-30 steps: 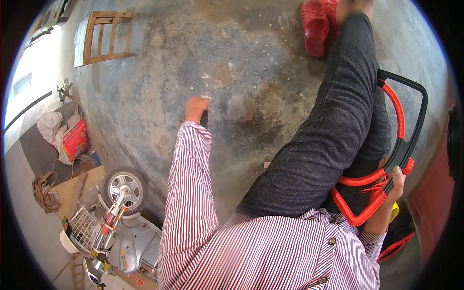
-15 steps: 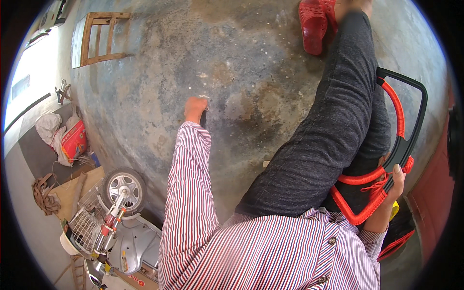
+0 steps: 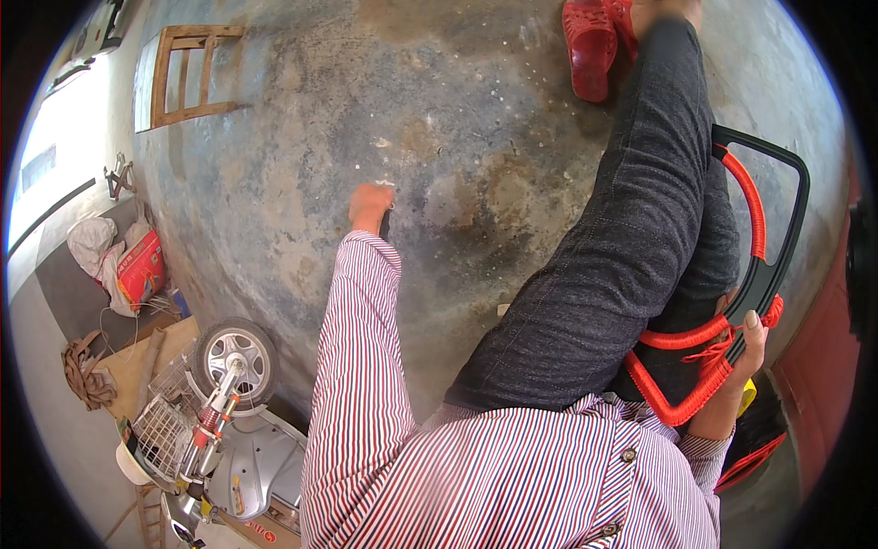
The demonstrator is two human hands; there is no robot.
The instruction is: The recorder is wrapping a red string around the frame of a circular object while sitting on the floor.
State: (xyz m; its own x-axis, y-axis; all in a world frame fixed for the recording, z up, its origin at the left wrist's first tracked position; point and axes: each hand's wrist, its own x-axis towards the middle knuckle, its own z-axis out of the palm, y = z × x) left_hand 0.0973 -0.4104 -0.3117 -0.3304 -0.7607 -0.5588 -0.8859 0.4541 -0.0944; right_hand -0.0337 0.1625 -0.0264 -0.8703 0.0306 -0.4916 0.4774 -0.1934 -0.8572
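Observation:
A black looped frame [image 3: 766,284], partly wound with red cord [image 3: 753,203], rests against my right leg in the dark trousers. My right hand [image 3: 752,348] is closed on its lower part, thumb up, beside a tuft of loose red cord ends. Part of the hand and wrist is hidden behind the cord-wrapped corner. My left arm reaches forward over the floor, and my left hand [image 3: 369,201] is a closed fist. Something dark shows along its wrist side; what the fingers hold, if anything, is hidden.
Stained concrete floor [image 3: 302,183] spreads ahead. Far left lies a wooden frame [image 3: 197,112]. At left stand a red-and-white sack [image 3: 139,265] and a scooter with a front wheel [image 3: 236,359] and wire basket [image 3: 165,435]. Red footwear [image 3: 590,55] is on my foot. A red surface [image 3: 819,366] rises at right.

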